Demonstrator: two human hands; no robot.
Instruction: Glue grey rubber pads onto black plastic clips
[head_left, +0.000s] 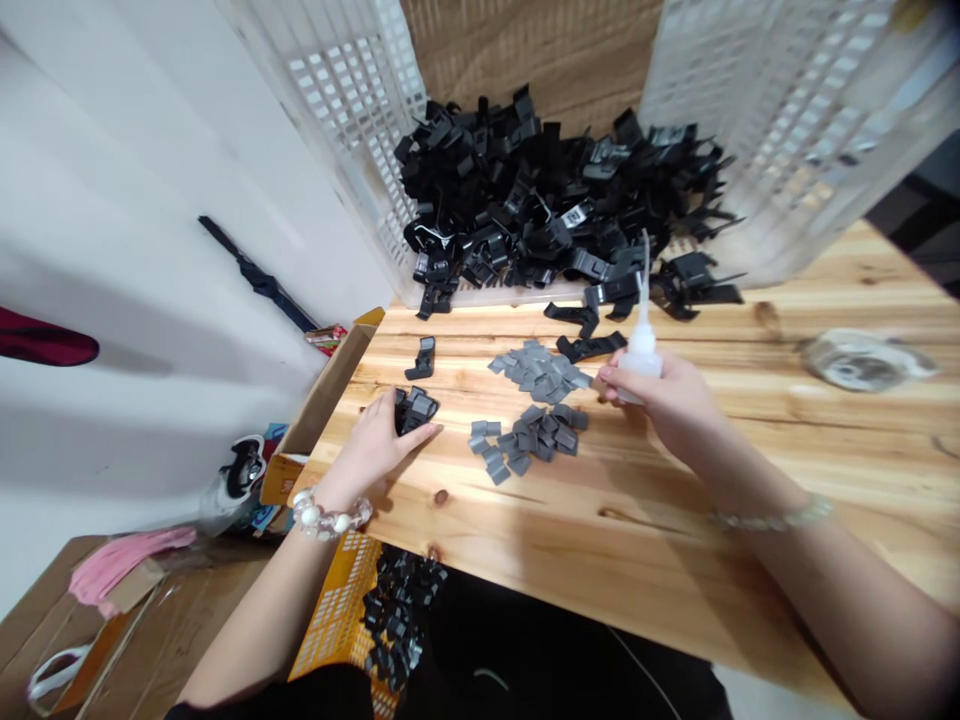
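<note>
My left hand rests on the wooden table with its fingers closed around a black plastic clip. My right hand grips a small white squeeze bottle with a long thin nozzle pointing up. Between the hands lie two loose heaps of small grey pads, the nearer heap just right of the left hand. A single black clip lies above the left hand.
A big pile of black clips spills from a tipped white crate; another white crate stands at right. A clear tape roll lies far right. An orange basket with black clips and a cardboard box sit below the table's left edge.
</note>
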